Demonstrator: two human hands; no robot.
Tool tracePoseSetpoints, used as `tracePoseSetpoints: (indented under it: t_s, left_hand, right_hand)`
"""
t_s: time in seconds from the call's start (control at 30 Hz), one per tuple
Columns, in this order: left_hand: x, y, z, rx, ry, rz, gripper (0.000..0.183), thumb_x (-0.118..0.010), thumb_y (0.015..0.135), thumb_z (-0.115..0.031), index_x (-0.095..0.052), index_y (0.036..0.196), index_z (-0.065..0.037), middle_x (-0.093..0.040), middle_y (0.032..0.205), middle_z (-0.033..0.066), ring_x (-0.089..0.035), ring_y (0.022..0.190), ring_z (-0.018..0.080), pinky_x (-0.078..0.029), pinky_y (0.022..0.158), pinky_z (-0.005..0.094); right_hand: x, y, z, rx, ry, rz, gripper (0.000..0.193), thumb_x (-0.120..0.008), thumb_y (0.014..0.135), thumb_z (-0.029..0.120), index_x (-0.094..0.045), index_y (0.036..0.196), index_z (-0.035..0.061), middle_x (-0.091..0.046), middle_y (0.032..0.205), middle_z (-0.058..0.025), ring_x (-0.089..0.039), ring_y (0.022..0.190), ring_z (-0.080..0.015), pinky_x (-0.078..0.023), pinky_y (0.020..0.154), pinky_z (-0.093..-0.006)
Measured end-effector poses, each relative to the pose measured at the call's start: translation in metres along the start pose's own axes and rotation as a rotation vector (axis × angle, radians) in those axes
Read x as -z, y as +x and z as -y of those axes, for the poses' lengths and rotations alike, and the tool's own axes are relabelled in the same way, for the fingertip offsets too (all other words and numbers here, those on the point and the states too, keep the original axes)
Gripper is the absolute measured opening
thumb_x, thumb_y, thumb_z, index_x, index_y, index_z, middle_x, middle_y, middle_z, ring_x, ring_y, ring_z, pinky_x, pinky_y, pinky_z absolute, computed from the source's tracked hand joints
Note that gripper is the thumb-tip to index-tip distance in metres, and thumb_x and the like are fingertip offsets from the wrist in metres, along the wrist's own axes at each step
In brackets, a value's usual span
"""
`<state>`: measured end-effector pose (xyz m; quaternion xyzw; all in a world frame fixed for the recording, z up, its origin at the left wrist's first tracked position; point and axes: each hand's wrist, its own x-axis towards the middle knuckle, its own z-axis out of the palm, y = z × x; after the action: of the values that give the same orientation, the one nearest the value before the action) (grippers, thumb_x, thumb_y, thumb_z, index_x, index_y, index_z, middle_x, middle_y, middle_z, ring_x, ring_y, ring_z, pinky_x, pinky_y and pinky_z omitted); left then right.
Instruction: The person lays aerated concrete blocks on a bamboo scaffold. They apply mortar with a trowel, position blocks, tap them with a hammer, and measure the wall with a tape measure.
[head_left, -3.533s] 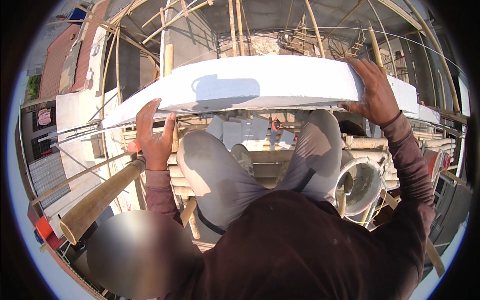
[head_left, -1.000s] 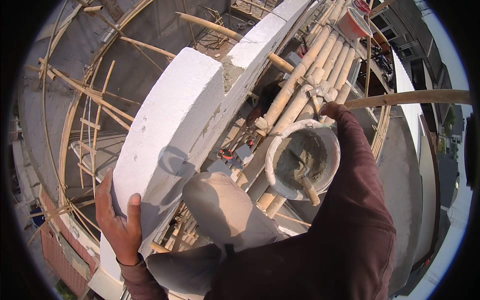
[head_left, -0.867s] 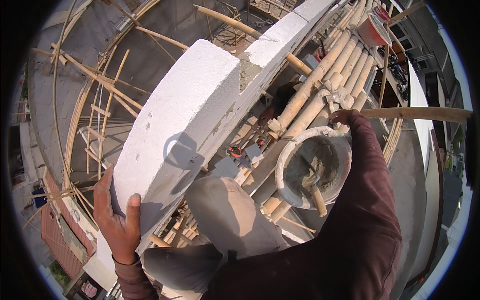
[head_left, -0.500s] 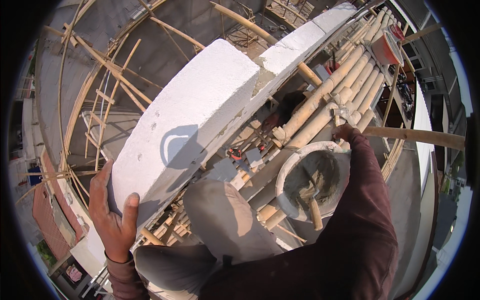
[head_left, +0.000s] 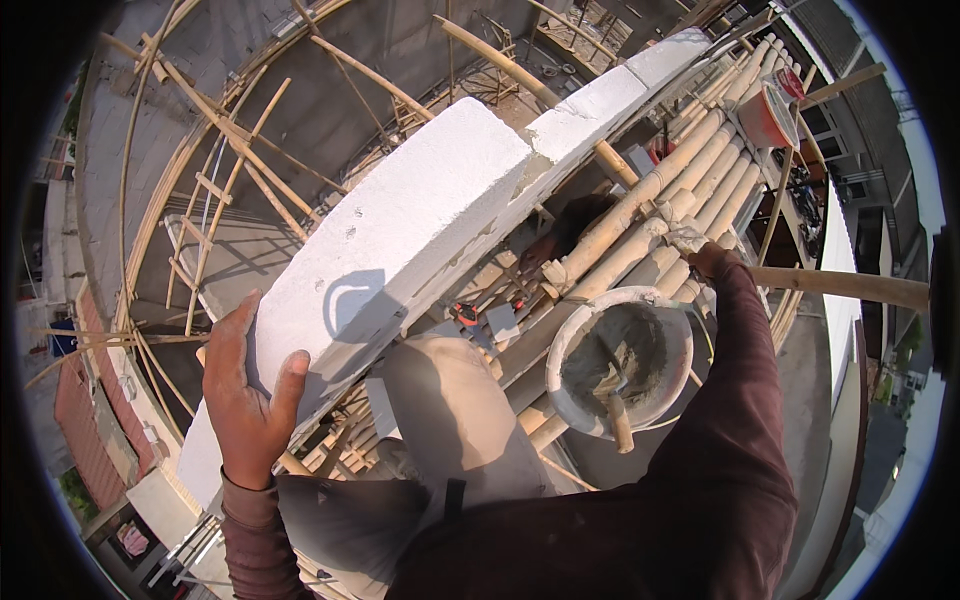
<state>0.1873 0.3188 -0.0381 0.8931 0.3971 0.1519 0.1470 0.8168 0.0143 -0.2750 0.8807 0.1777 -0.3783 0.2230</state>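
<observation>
My left hand (head_left: 250,395) rests against the near end of a long white block (head_left: 390,225), fingers and thumb spread around its end. The block lies along the curved wall top, with a shadow on its side. My right arm reaches out past a bucket (head_left: 683,350) of grey mortar. A trowel (head_left: 618,415) stands in the mortar, its wooden handle leaning on the near rim. Beyond the bucket, my right hand (head_left: 707,260) is closed at a small greyish object (head_left: 686,240) by the bamboo poles; its kind is unclear.
Bamboo poles (head_left: 690,165) form a platform to the right of the wall. A red bucket (head_left: 768,118) stands farther along. Another person's dark head (head_left: 580,215) shows below the wall. Bamboo scaffolding (head_left: 235,140) rises on the left, over a deep drop. A wooden pole (head_left: 840,287) juts in at right.
The view has shifted a little, so the block and left hand sit slightly farther right. My right hand has moved slightly at the poles and the greyish object has turned. The trowel stays in the bucket.
</observation>
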Motion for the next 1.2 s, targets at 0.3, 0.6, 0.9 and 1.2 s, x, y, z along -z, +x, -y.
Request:
tracePoseSetpoints:
  t_s: [0.3, 0.6, 0.9, 1.2]
  left_hand:
    - [-0.007, 0.002, 0.001, -0.036, -0.023, -0.057, 0.062, -0.075, 0.091, -0.041, -0.061, 0.135, 0.0, -0.066, 0.124, 0.0193, -0.063, 0.114, 0.037, -0.048, 0.1, 0.0442]
    - [-0.01, -0.001, 0.002, -0.025, -0.037, -0.087, 0.061, -0.077, 0.088, -0.042, -0.063, 0.132, -0.002, -0.067, 0.119, 0.0182, -0.064, 0.108, 0.0378, -0.049, 0.096, 0.0445]
    - [-0.011, -0.001, -0.005, -0.017, -0.056, -0.097, 0.06, -0.079, 0.087, -0.041, -0.064, 0.13, -0.002, -0.067, 0.116, 0.0175, -0.064, 0.107, 0.0368, -0.049, 0.096, 0.0434]
    - [-0.01, -0.002, -0.003, -0.063, -0.07, -0.13, 0.057, -0.079, 0.087, -0.04, -0.065, 0.128, -0.002, -0.068, 0.114, 0.0172, -0.065, 0.104, 0.0367, -0.05, 0.093, 0.0428]
  right_hand:
    - [0.088, -0.114, 0.023, 0.499, 1.263, -0.378, 0.032, -0.051, 0.109, 0.04, -0.06, 0.121, 0.0115, -0.059, 0.078, 0.0003, -0.055, 0.056, -0.008, -0.048, 0.047, -0.0242]
    - [0.046, -0.2, 0.204, 1.032, 0.711, 0.043, 0.044, -0.054, 0.108, 0.041, -0.064, 0.121, 0.0007, -0.057, 0.069, 0.0001, -0.052, 0.049, -0.007, -0.043, 0.043, -0.024]
    - [0.039, -0.189, 0.19, 0.972, 0.831, -0.152, 0.041, -0.056, 0.108, 0.035, -0.064, 0.13, 0.0009, -0.054, 0.065, 0.0022, -0.05, 0.05, -0.006, -0.04, 0.045, -0.0237]
    - [0.048, -0.195, 0.191, 0.917, 0.859, -0.146, 0.051, -0.057, 0.107, 0.039, -0.06, 0.139, -0.0008, -0.055, 0.067, 0.0034, -0.049, 0.05, -0.0042, -0.042, 0.044, -0.0225]
